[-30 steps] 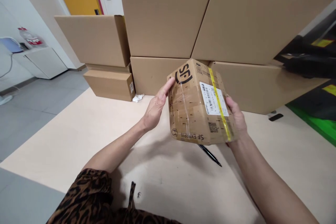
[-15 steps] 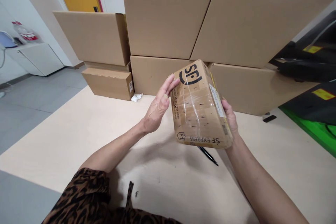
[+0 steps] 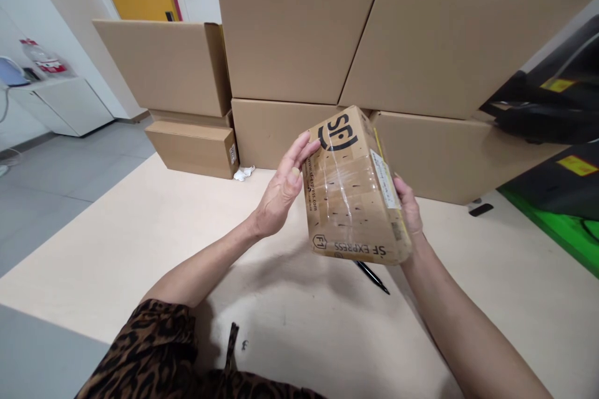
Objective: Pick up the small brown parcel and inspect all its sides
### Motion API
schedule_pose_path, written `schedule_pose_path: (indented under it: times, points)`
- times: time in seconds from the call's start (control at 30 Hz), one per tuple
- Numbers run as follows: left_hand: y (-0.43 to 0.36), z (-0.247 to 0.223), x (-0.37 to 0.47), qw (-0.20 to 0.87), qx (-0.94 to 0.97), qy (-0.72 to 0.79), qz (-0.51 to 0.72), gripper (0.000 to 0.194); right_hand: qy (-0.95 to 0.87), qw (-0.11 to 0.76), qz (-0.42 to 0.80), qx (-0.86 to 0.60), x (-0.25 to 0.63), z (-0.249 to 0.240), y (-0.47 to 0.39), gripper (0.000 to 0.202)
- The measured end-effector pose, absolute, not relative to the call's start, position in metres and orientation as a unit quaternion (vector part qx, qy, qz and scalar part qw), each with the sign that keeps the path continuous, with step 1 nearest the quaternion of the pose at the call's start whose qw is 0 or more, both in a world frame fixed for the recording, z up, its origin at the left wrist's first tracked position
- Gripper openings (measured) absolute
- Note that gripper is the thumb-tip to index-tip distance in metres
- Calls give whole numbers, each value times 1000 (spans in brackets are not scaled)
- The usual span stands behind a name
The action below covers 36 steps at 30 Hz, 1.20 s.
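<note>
A small brown cardboard box [image 3: 344, 193], printed with SF EXPRESS and wrapped in shiny clear tape, is held tilted above the table. My left hand [image 3: 281, 193] steadies its left side, long fingers resting against the upper edge and the thumb beside it. My right hand [image 3: 412, 209] grips the right side from behind; most of its fingers are hidden by the box. A white label [image 3: 384, 179] shows on the box's right face. Below the box, a black pen [image 3: 373, 277] lies on the table, one end hidden.
Large cardboard boxes [image 3: 294, 43] stand stacked along the table's far side. A smaller carton [image 3: 191, 146] sits at the back left beside crumpled white paper [image 3: 244, 173]. Dark equipment [image 3: 556, 112] is at the right, near a green surface [image 3: 552, 224]. The pale table [image 3: 140, 249] ends at the left.
The box has turned slightly in my hands, its right side shifting a little to the left. Both hands keep nearly the same places.
</note>
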<state>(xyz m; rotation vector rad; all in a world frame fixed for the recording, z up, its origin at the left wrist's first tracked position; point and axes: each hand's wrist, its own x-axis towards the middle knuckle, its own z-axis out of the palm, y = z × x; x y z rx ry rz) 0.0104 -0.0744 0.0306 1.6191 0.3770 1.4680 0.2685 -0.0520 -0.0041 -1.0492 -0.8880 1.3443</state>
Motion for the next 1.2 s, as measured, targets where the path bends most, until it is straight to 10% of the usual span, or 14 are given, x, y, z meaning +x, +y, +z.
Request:
schedule_pose_path:
  times: [1.2]
  points:
    - [-55,14,12,545,563,330,526,105,-408,714,425,-378,241,-1,-60,51]
